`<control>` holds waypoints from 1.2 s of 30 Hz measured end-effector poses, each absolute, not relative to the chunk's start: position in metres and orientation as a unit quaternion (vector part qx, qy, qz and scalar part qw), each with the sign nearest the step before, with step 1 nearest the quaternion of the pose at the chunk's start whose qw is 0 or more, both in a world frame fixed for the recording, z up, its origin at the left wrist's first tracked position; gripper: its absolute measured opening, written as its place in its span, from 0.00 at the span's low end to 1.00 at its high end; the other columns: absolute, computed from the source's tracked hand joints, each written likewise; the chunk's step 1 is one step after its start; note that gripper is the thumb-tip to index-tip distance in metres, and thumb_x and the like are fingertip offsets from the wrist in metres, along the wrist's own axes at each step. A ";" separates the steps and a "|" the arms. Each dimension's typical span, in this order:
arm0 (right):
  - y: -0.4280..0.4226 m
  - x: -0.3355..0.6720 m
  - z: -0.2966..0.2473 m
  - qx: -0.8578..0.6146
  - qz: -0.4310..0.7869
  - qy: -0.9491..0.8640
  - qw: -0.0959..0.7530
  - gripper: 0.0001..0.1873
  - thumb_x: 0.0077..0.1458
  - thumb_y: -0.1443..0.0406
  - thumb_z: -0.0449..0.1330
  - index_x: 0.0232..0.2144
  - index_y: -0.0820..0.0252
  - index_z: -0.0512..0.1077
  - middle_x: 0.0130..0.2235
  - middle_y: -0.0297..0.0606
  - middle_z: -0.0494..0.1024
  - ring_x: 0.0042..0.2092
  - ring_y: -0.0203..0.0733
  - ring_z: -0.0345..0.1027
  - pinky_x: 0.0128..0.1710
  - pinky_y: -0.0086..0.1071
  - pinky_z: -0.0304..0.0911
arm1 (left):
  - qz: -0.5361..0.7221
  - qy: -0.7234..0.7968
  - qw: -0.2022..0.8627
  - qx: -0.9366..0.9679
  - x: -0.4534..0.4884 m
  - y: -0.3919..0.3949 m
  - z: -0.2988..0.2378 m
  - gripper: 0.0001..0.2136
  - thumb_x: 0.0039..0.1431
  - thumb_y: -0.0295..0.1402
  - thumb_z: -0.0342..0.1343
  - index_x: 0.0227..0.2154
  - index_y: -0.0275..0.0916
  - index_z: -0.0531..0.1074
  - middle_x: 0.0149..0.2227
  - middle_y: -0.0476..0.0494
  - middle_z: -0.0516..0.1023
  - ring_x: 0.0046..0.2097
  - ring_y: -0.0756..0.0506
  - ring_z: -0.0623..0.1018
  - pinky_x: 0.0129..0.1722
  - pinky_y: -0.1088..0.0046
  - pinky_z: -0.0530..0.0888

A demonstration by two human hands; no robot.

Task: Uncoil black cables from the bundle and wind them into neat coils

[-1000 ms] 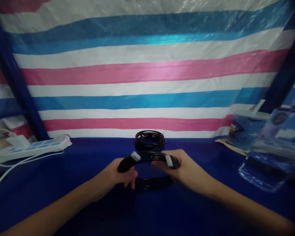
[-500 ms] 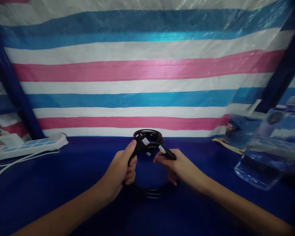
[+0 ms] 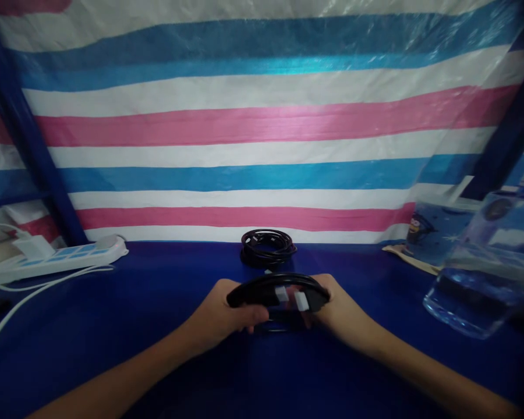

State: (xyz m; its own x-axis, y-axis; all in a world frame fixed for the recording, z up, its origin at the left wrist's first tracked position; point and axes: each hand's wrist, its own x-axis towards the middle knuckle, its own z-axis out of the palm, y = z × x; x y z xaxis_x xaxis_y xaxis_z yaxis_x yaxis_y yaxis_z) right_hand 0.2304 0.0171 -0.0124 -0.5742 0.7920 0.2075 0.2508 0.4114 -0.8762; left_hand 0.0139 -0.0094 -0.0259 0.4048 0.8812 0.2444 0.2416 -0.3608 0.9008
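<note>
Both hands hold a coiled black cable (image 3: 271, 284) with silver plug ends just above the blue table (image 3: 113, 326). My left hand (image 3: 220, 317) is closed round the coil's left side. My right hand (image 3: 336, 311) is closed round its right side, where the two plugs lie close together. A second coil of black cable (image 3: 267, 248) lies on the table behind them, near the striped tarp wall, touched by neither hand.
A white power strip (image 3: 56, 260) with a plugged-in adapter and white cords lies at the left. Two clear plastic water containers (image 3: 475, 262) stand at the right, on brown paper. A striped pink, blue and white tarp (image 3: 253, 128) closes the back.
The hands have lowered the coil from an upright hold toward the table and tipped it flatter. The plug ends have come closer together. The far coil has not moved.
</note>
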 end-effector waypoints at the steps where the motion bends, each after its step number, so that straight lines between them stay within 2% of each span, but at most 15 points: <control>1: 0.021 0.231 -0.016 -0.343 0.427 -0.780 0.302 0.15 0.52 0.62 0.55 0.17 0.65 0.65 0.17 0.32 0.64 0.20 0.28 0.54 0.19 0.23 0.47 | 0.355 0.382 0.479 0.706 0.012 -0.007 -0.031 0.22 0.46 0.49 0.61 0.13 0.35 0.67 0.13 0.50 0.65 0.17 0.55 0.61 0.18 0.77 0.54; 4: 0.036 0.232 -0.025 -0.342 0.467 -0.767 0.277 0.15 0.53 0.58 0.57 0.24 0.65 0.70 0.17 0.32 0.66 0.18 0.28 0.55 0.18 0.24 0.49 | 0.320 0.326 0.610 0.648 0.010 -0.001 -0.035 0.21 0.42 0.40 0.64 0.09 0.37 0.59 0.09 0.55 0.57 0.14 0.56 0.58 0.21 0.76 0.60; 6: 0.041 0.232 -0.027 -0.319 0.533 -0.729 0.288 0.14 0.53 0.57 0.56 0.28 0.64 0.70 0.13 0.27 0.62 0.15 0.28 0.53 0.20 0.26 0.56 | 0.325 0.303 0.653 0.613 0.013 0.002 -0.032 0.21 0.43 0.38 0.62 0.10 0.38 0.55 0.09 0.57 0.52 0.13 0.57 0.55 0.23 0.75 0.62; 9: 0.027 0.228 -0.018 -0.289 0.569 -0.716 0.282 0.11 0.55 0.59 0.55 0.29 0.63 0.69 0.12 0.23 0.55 0.15 0.28 0.50 0.25 0.28 0.61 | 0.401 0.379 0.591 0.588 0.022 0.009 -0.031 0.21 0.48 0.38 0.58 0.10 0.39 0.54 0.09 0.58 0.50 0.13 0.57 0.53 0.18 0.76 0.58; 12: -0.001 0.218 -0.004 -0.256 0.515 -0.800 0.173 0.09 0.54 0.64 0.56 0.25 0.64 0.68 0.19 0.28 0.58 0.21 0.26 0.49 0.21 0.23 0.49 | 0.511 0.451 0.477 0.555 0.026 0.017 -0.037 0.21 0.50 0.42 0.56 0.13 0.38 0.54 0.11 0.57 0.53 0.14 0.57 0.55 0.17 0.78 0.56; 14: -0.009 0.213 -0.002 -0.210 0.529 -0.816 0.104 0.07 0.52 0.66 0.57 0.25 0.64 0.69 0.23 0.30 0.63 0.25 0.27 0.54 0.25 0.23 0.51 | 0.523 0.463 0.450 0.557 0.026 0.017 -0.039 0.19 0.52 0.42 0.56 0.15 0.38 0.57 0.12 0.56 0.57 0.16 0.57 0.57 0.18 0.79 0.55; 15: -0.006 0.212 -0.005 -0.219 0.543 -0.803 0.108 0.07 0.50 0.65 0.60 0.26 0.64 0.70 0.23 0.30 0.63 0.25 0.28 0.55 0.24 0.23 0.51 | 0.515 0.466 0.449 0.562 0.026 0.014 -0.037 0.18 0.52 0.41 0.55 0.15 0.38 0.58 0.12 0.55 0.58 0.16 0.56 0.58 0.18 0.79 0.55; 18: 0.023 0.217 -0.021 -0.308 0.589 -0.673 0.325 0.16 0.50 0.54 0.59 0.30 0.62 0.70 0.14 0.23 0.52 0.16 0.26 0.43 0.16 0.25 0.46 | 0.422 0.446 0.498 0.612 0.031 -0.007 -0.022 0.17 0.48 0.38 0.58 0.13 0.37 0.61 0.10 0.54 0.57 0.15 0.55 0.58 0.18 0.77 0.54; 22: 0.050 0.226 -0.034 -0.297 0.560 -0.687 0.355 0.16 0.46 0.55 0.62 0.28 0.63 0.68 0.16 0.26 0.58 0.17 0.27 0.48 0.16 0.23 0.45 | 0.143 0.357 0.584 0.715 0.043 -0.033 -0.002 0.16 0.47 0.36 0.58 0.11 0.36 0.63 0.13 0.53 0.58 0.18 0.56 0.57 0.18 0.78 0.53; 23: 0.048 0.226 -0.033 -0.297 0.570 -0.682 0.349 0.16 0.47 0.55 0.62 0.28 0.63 0.69 0.15 0.26 0.57 0.16 0.27 0.48 0.15 0.23 0.45 | 0.156 0.358 0.599 0.699 0.044 -0.032 -0.003 0.17 0.47 0.37 0.57 0.10 0.37 0.62 0.12 0.53 0.58 0.17 0.56 0.58 0.17 0.77 0.54; 25: 0.038 0.223 -0.030 -0.307 0.610 -0.652 0.330 0.15 0.50 0.56 0.61 0.30 0.63 0.69 0.13 0.23 0.52 0.15 0.26 0.43 0.14 0.23 0.45 | 0.306 0.406 0.602 0.616 0.041 -0.021 -0.013 0.20 0.49 0.41 0.55 0.10 0.38 0.56 0.10 0.55 0.53 0.14 0.56 0.54 0.16 0.77 0.54; 28: 0.018 0.213 -0.022 -0.350 0.627 -0.619 0.317 0.15 0.54 0.55 0.58 0.35 0.62 0.68 0.13 0.21 0.48 0.15 0.25 0.37 0.13 0.22 0.42 | 0.501 0.475 0.510 0.513 0.033 0.006 -0.033 0.23 0.54 0.46 0.51 0.13 0.41 0.49 0.11 0.58 0.46 0.13 0.56 0.50 0.15 0.76 0.57; 32: 0.011 0.203 -0.015 -0.404 0.593 -0.601 0.353 0.17 0.57 0.52 0.54 0.37 0.60 0.66 0.14 0.21 0.48 0.15 0.25 0.37 0.12 0.21 0.39 | 0.538 0.497 0.411 0.543 0.030 0.020 -0.031 0.16 0.53 0.41 0.57 0.19 0.36 0.61 0.13 0.53 0.63 0.16 0.54 0.65 0.19 0.79 0.62; 34: 0.016 0.203 -0.013 -0.422 0.579 -0.600 0.357 0.16 0.59 0.53 0.52 0.37 0.61 0.66 0.14 0.21 0.48 0.15 0.25 0.37 0.12 0.21 0.40 | 0.531 0.469 0.452 0.542 0.032 0.015 -0.019 0.12 0.51 0.39 0.59 0.25 0.37 0.63 0.13 0.57 0.60 0.14 0.56 0.60 0.16 0.80 0.59; 36: 0.021 0.205 -0.013 -0.431 0.577 -0.596 0.356 0.14 0.59 0.55 0.52 0.37 0.61 0.66 0.14 0.21 0.48 0.15 0.25 0.37 0.12 0.21 0.40 | 0.481 0.412 0.561 0.533 0.033 0.008 -0.009 0.14 0.51 0.39 0.59 0.23 0.38 0.59 0.12 0.61 0.51 0.12 0.58 0.50 0.12 0.81 0.51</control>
